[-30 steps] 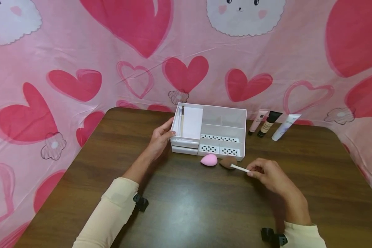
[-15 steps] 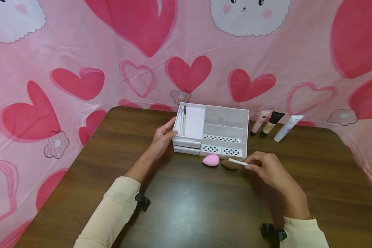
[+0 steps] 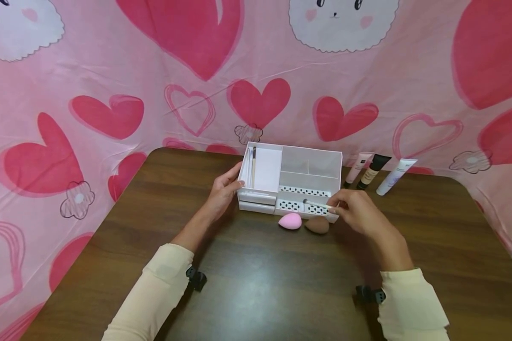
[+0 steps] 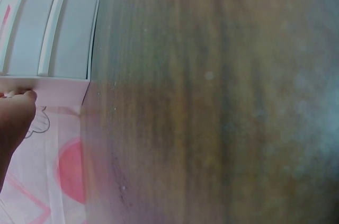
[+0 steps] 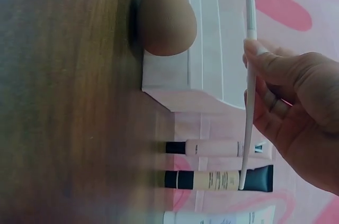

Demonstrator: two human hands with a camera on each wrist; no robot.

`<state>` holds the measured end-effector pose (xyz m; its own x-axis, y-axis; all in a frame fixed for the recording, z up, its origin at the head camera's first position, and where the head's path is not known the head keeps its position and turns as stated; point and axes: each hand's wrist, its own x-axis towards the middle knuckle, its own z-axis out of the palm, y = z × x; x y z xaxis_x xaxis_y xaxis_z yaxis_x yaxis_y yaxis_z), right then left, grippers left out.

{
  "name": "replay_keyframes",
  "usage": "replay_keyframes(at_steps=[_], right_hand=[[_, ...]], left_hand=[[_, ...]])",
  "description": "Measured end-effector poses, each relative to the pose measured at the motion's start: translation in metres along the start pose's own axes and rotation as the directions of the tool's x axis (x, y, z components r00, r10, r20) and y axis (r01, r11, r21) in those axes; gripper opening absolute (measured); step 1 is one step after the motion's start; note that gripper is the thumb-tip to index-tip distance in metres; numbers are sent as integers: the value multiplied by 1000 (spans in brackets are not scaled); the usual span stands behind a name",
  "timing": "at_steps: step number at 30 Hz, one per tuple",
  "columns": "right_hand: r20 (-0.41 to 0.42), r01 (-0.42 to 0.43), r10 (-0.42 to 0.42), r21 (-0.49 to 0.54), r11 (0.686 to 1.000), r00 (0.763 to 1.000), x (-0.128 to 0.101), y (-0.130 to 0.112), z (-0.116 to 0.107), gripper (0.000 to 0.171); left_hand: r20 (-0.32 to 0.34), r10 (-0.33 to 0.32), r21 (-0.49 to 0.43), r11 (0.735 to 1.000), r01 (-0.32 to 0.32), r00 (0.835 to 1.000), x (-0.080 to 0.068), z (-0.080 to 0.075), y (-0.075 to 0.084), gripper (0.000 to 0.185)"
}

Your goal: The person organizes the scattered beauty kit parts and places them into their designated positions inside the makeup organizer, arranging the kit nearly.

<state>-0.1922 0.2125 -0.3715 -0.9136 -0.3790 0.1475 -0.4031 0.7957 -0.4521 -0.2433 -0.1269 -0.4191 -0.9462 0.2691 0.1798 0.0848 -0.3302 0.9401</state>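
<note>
Head view: the left hand (image 3: 221,195) grips the white organizer (image 3: 268,166) at its left side, thumb laid over the edge and fingers along the outer wall. The right hand (image 3: 355,210) pinches a slim cosmetic brush (image 3: 317,204) by its pale handle, positioned over the front right compartments with the dotted floor; the bristle end points left. Whether the brush touches a divider cannot be told from this angle. Two more brushes (image 3: 253,168) lie side by side in the upper left section. A pink sponge (image 3: 290,221) and a brown sponge (image 3: 317,225) rest on the table (image 3: 247,284), next to each other, just in front of the organizer. Right of it, three tubes stand in a row: pink (image 3: 357,169), black-capped (image 3: 371,171) and white (image 3: 396,177). A heart-printed cloth (image 3: 256,61) forms the background. Left wrist view: two drawer fronts (image 4: 32,33) of the organizer are shown; the left hand is partly cut off at the frame edge, fingertips against the side wall. Right wrist view: thumb and fingers clasp the brush near its ferrule, and the tail of the handle crosses in front of the black-capped tube.
</note>
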Motion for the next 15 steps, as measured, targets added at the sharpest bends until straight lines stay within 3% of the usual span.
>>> replay_keyframes(at_steps=[10,15], right_hand=[[73,13,-12,-22,1000,997,33,-4,0,13],[67,26,-24,-26,999,997,47,-3,2,15]], left_hand=[[-16,-8,10,1000,8,1000,0,0,1,63],[-14,-10,-2,1000,10,1000,0,0,0,63]])
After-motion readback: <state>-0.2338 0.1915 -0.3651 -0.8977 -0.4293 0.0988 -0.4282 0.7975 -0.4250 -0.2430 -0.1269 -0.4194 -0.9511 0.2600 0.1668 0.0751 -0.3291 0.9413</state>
